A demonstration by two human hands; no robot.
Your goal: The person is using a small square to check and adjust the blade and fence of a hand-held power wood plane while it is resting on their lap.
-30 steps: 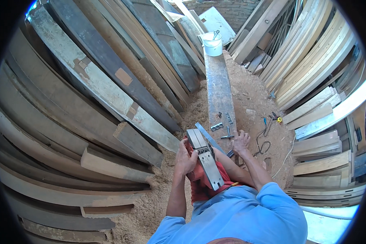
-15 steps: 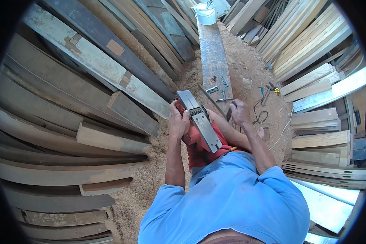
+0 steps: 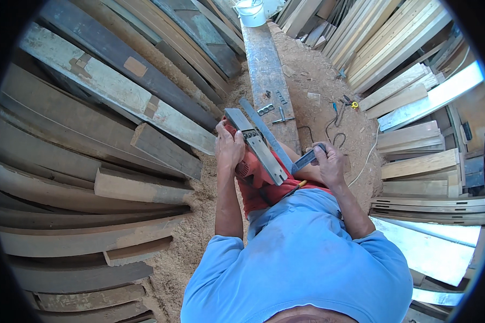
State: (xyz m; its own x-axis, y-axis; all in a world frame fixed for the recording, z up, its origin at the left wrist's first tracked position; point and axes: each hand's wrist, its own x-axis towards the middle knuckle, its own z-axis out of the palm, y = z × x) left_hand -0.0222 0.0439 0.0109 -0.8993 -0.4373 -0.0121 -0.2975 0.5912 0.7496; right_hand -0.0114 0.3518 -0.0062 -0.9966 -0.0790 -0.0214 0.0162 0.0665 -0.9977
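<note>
My left hand point(image 3: 229, 144) is closed around the red body of an electric planer point(image 3: 248, 166), which rests over my lap with its flat metal sole turned up. A dark gap with small bolts shows between the two sole plates. In my right hand point(image 3: 331, 166), fingers are wrapped on the dark stock of a try square point(image 3: 264, 129). Its long metal blade slants up and away to the left, close beside the planer's right edge; I cannot tell whether they touch. A yellow-handled tool point(image 3: 296, 188) lies across my lap below the planer.
Ahead stretches a worn bench plank point(image 3: 265, 64), bearing a T-handled tool point(image 3: 283, 116), small metal parts point(image 3: 265, 110) and a white bucket point(image 3: 251, 13). Cords and pliers point(image 3: 351, 102) lie on the shavings-covered floor. Stacked boards point(image 3: 91, 231) line both sides.
My right hand has come lower and nearer, turning the try square so that its blade now lies alongside the planer. The planer has shifted slightly left in view and is tilted more on its side.
</note>
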